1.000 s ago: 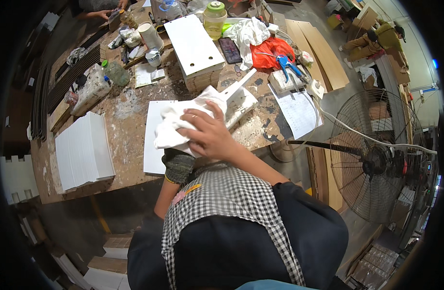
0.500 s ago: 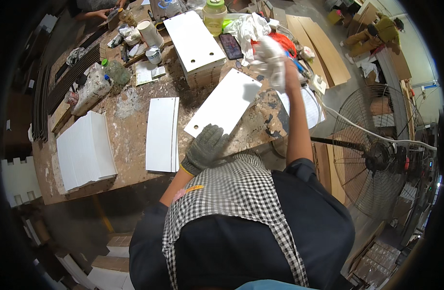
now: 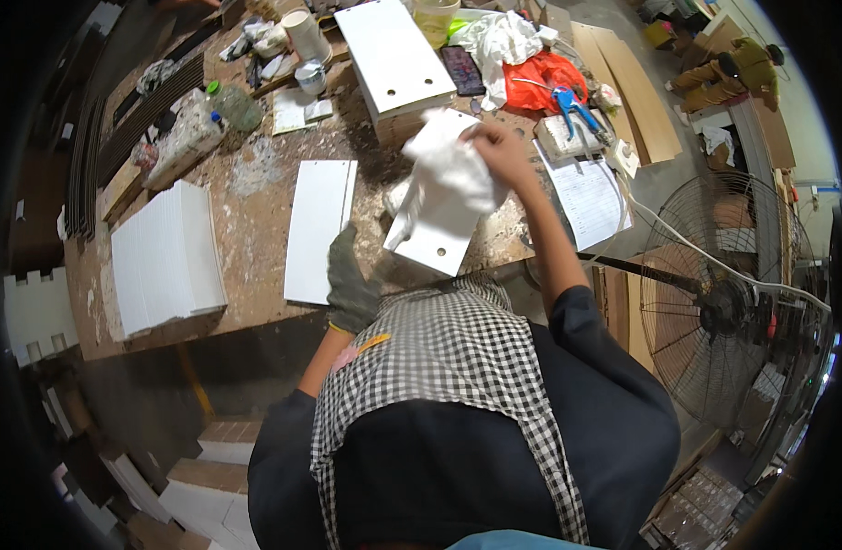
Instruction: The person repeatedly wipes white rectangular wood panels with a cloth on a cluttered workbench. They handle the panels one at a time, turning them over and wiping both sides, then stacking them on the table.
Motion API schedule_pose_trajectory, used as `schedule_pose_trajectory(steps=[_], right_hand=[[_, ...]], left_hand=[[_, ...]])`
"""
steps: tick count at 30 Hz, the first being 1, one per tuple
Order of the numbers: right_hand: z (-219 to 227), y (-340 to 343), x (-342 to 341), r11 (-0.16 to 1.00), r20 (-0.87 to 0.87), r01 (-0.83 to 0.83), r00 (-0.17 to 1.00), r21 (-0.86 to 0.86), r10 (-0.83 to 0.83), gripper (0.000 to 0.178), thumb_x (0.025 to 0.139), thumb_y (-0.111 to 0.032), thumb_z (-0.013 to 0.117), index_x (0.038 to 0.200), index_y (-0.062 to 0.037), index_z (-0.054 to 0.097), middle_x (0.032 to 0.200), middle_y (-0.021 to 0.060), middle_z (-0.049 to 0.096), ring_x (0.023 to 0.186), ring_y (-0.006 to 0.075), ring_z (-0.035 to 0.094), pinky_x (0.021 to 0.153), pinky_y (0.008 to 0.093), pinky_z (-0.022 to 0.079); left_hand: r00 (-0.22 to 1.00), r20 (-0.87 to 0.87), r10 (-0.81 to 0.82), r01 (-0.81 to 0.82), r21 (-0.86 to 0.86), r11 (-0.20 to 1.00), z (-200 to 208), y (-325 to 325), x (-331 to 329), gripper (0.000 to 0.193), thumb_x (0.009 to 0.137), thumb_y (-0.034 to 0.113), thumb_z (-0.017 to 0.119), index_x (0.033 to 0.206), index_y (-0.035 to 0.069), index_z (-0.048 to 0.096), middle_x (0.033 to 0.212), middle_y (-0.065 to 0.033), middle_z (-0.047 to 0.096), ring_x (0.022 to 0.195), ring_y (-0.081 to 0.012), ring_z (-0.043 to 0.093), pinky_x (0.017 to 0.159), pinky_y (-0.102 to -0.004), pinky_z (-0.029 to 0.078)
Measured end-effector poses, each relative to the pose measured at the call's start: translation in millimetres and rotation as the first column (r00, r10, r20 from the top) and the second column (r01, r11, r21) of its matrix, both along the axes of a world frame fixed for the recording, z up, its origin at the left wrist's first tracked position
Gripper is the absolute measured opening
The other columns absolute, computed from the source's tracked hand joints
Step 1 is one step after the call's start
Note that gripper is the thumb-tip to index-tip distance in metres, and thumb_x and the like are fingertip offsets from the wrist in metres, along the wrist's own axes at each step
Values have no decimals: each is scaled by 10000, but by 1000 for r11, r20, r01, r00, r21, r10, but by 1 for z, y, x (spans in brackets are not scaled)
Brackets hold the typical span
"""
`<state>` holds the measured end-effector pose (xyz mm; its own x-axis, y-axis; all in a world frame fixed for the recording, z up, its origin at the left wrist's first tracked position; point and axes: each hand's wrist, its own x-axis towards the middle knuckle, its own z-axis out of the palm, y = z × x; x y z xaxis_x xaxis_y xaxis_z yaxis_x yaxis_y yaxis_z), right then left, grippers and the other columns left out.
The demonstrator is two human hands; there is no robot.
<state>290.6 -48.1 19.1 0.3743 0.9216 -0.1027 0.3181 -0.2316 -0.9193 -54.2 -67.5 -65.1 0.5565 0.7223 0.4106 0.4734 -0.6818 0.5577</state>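
My right hand (image 3: pixel 499 151), bare, is closed on a crumpled white cloth (image 3: pixel 453 174). The cloth is blurred and covers much of a white panel (image 3: pixel 430 240), which has a hole near its front end. My left hand (image 3: pixel 349 282), in a dark grey glove, has its fingers stretched out. It is beside the near right edge of a narrower stack of white panels (image 3: pixel 317 229); whether it touches them I cannot tell. Behind the cloth stands a taller stack of white boards (image 3: pixel 393 55) with two holes showing in its top board.
A big pile of white panels (image 3: pixel 164 261) stands at the table's left. A phone (image 3: pixel 462 71), a red plastic bag (image 3: pixel 535 78), a blue-handled tool (image 3: pixel 575 110) and a printed sheet (image 3: pixel 586 197) are at the right. A caged fan (image 3: pixel 714 302) stands beyond the table's right edge.
My right hand has swept the cloth inward from the far right, over the panel. The left hand has moved off the panel toward the narrower stack. The panel lies at a different angle.
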Motion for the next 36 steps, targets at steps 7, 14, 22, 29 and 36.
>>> schedule_pose_trajectory(steps=[7, 14, 22, 29, 36], right_hand=[[-36, -26, -79, 908, 777, -271, 474, -320, 415, 880, 895, -739, 458, 1506, -107, 416, 1578, 148, 376, 1486, 294, 314, 1191, 628, 171], [-10, -139, -62, 795, 88, -601, 790, -82, 607, 338, 809, -212, 701, 1119, -78, 725, 1018, 92, 738, 948, 218, 678, 903, 389, 502], [-3, -136, 7, 693, -731, 695, 573, 193, -371, 261, 855, -126, 532, 1030, 22, 657, 907, 85, 667, 763, 178, 654, 702, 306, 541], [70, -133, 6, 350, -896, 870, 419, 348, -150, 627, 1018, -503, 401, 1460, -58, 426, 1378, 148, 546, 1205, 340, 562, 1021, 510, 462], [34, -129, -73, 857, -447, 237, 895, 458, -8, 315, 910, -153, 623, 1197, -23, 624, 1108, 96, 644, 1023, 192, 632, 829, 349, 544]], left_hand=[[713, 242, 658, 604, -689, -401, 40, -5, 35, 470, 1033, 297, 525, 1396, 4, 472, 1339, -209, 535, 1231, -267, 549, 1031, -397, 503], [673, 216, 707, 636, -656, -405, 53, -1, 39, 397, 1032, 258, 553, 1335, 2, 520, 1326, -197, 548, 1220, -230, 562, 1020, -367, 522], [892, 211, 401, 300, -938, -173, 16, 2, 51, 471, 978, 288, 661, 1313, -12, 522, 1203, -189, 608, 1096, -292, 626, 894, -416, 594], [897, 171, 407, 138, -984, 110, 56, -4, 59, 515, 903, 195, 735, 1359, 32, 557, 1220, -172, 618, 1072, -294, 658, 937, -360, 568], [981, 64, 184, -58, -804, 592, 104, -4, 35, 402, 905, 238, 738, 1208, -9, 645, 943, -144, 752, 829, -255, 739, 733, -360, 599]])
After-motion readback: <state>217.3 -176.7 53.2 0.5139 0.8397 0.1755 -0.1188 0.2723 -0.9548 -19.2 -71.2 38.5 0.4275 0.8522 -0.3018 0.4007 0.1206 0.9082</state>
